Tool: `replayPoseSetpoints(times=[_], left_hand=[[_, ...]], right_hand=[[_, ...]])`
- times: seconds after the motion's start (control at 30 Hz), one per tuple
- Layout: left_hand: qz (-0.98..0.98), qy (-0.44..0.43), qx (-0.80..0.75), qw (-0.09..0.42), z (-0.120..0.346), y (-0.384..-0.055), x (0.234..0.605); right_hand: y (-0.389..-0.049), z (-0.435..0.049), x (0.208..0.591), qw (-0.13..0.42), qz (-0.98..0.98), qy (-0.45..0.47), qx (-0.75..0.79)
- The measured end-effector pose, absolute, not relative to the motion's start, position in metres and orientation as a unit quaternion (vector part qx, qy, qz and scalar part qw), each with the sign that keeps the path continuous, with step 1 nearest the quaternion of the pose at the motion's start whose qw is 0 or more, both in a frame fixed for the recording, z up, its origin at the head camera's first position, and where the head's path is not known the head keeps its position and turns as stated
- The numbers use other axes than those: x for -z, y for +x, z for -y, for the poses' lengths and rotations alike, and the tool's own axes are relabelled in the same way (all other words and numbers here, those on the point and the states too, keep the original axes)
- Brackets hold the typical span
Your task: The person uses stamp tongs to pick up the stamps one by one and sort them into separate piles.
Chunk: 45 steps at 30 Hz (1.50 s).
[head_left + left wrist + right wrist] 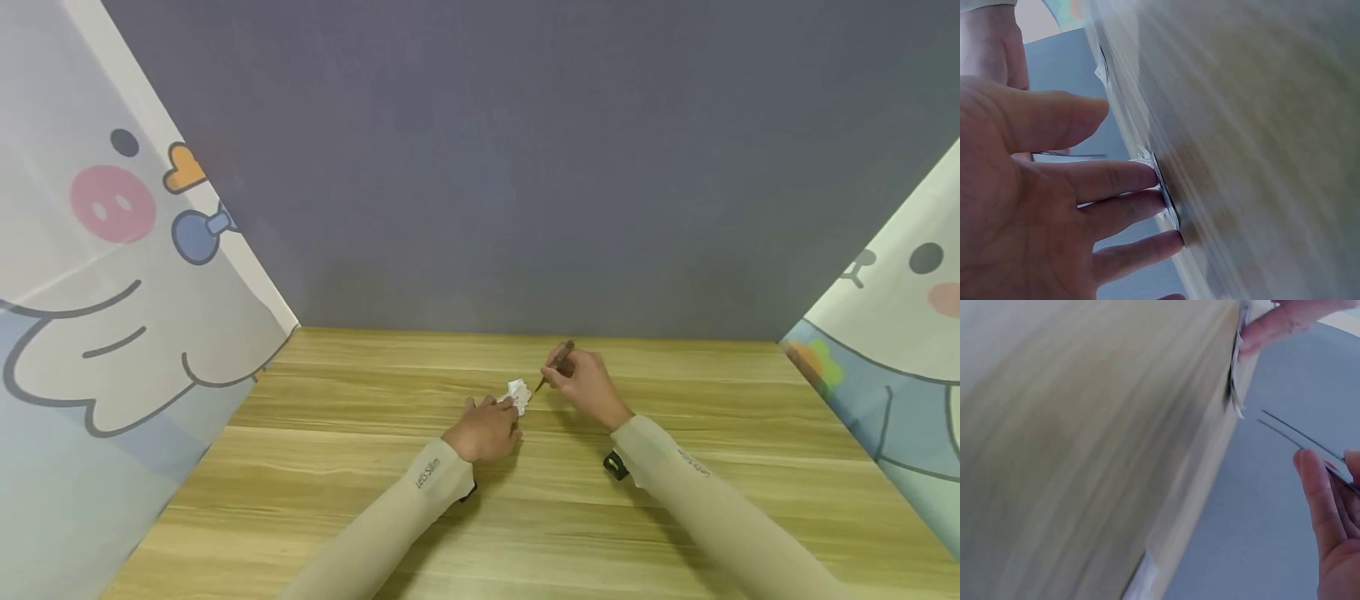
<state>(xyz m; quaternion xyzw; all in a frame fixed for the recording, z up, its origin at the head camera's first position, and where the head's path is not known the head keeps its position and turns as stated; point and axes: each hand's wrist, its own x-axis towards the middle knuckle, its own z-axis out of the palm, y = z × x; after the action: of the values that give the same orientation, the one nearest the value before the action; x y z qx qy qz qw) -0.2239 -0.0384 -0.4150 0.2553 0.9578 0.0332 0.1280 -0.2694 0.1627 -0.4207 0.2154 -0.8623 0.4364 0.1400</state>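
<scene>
On the wooden table lies a small, crumpled-looking white piece (519, 393), thin and ragged at the edge, perhaps paper. My left hand (483, 429) presses its near left part with fairly straight fingers. From the side, in the left wrist view, the fingertips (1159, 199) touch the piece and the thumb stays off the table. Slim dark tweezers (561, 357) are pinched in my right hand (591, 390), just right of the piece. Their two prongs stand slightly apart in the right wrist view, with the tips (1262, 415) clear of the piece and nothing visible between them.
The wood-grain table (300, 500) runs back to a grey panel (480, 167). Cartoon-printed cloths (112, 275) flank both sides. Another pale scrap (1141, 578) shows low in the right wrist view. A dark wrist device (616, 465) sits under the right sleeve.
</scene>
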Motion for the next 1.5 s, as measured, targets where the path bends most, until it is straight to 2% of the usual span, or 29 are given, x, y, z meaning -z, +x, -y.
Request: replayPoseSetpoints(times=[0.2,0.47,0.8,1.5], left_hand=[[-0.957,0.258,-0.036,0.126,0.036,-0.223,0.415],[-0.956,0.261,-0.047,0.124,0.036,-0.223,0.414],[-0.957,0.252,-0.050,0.133,0.036,-0.226,0.415],[-0.957,0.251,-0.051,0.139,0.038,-0.226,0.417]], right_hand=[[-0.273,-0.153,0.426,0.117,0.871,0.197,-0.434],[-0.273,-0.147,0.422,0.114,0.863,0.234,-0.433],[-0.270,-0.146,0.417,0.100,0.874,0.237,-0.413],[-0.270,-0.147,0.411,0.113,0.878,0.195,-0.423]])
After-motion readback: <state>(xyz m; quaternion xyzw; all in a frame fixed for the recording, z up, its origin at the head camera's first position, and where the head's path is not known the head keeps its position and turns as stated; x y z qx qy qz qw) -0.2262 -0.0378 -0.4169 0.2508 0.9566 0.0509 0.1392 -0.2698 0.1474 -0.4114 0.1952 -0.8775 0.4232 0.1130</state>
